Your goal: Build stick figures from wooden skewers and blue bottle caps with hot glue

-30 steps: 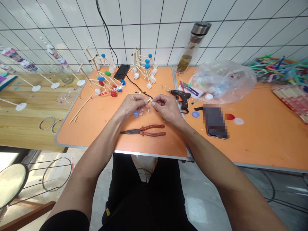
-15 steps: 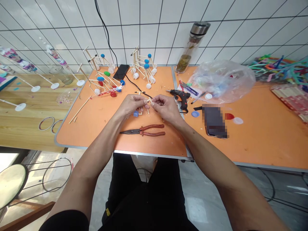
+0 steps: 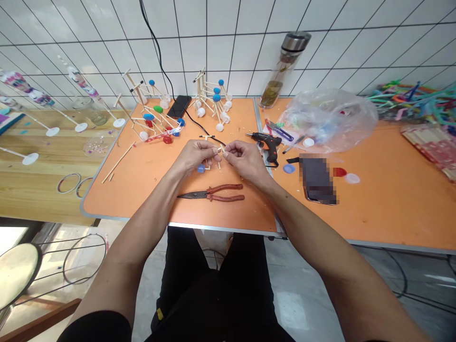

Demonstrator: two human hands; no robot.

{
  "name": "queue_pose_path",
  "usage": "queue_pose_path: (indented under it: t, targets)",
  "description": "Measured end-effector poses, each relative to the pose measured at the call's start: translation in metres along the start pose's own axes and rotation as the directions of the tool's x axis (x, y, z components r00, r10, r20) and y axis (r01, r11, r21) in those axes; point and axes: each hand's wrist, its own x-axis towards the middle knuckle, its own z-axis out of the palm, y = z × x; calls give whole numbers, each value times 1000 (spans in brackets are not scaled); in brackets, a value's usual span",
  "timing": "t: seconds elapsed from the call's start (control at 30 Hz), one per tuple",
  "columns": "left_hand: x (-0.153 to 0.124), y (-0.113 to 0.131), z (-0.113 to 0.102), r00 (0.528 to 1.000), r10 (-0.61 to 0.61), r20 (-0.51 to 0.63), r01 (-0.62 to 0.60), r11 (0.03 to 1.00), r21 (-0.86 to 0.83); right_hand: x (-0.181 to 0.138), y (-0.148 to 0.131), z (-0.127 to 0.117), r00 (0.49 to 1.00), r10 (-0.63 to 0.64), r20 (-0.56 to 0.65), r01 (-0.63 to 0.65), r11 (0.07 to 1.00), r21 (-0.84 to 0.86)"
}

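Observation:
My left hand (image 3: 198, 155) pinches a short wooden stick piece (image 3: 219, 149) between thumb and fingertips. Another short wooden stick (image 3: 223, 147) is in the pinch of my right hand (image 3: 244, 160), and the two pieces meet or nearly meet; the exact contact is too small to tell. Behind and under the hands lies a small stick assembly (image 3: 207, 137) with dark ends, partly hidden. A blue cap (image 3: 201, 168) lies just below my left fingers. Closer to the table edge are long-nose pliers (image 3: 210, 194) with reddish-brown handles. A glue gun (image 3: 270, 144) lies right of my right hand.
Several stick models with coloured caps, such as a stick model (image 3: 213, 97), stand at the back. A phone (image 3: 179, 107), a tall tea bottle (image 3: 283, 71), a plastic bag (image 3: 331, 118) and a blurred dark device (image 3: 318, 180) surround the workspace. A black cable (image 3: 199, 125) crosses the orange table.

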Motion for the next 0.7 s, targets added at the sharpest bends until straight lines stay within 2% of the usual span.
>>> queue_pose_path:
  t: [0.7]
  targets:
    - [2, -2, 0, 1000, 15, 11, -15, 999, 29, -1, -3, 1, 1000, 9, -15, -9, 1000, -13]
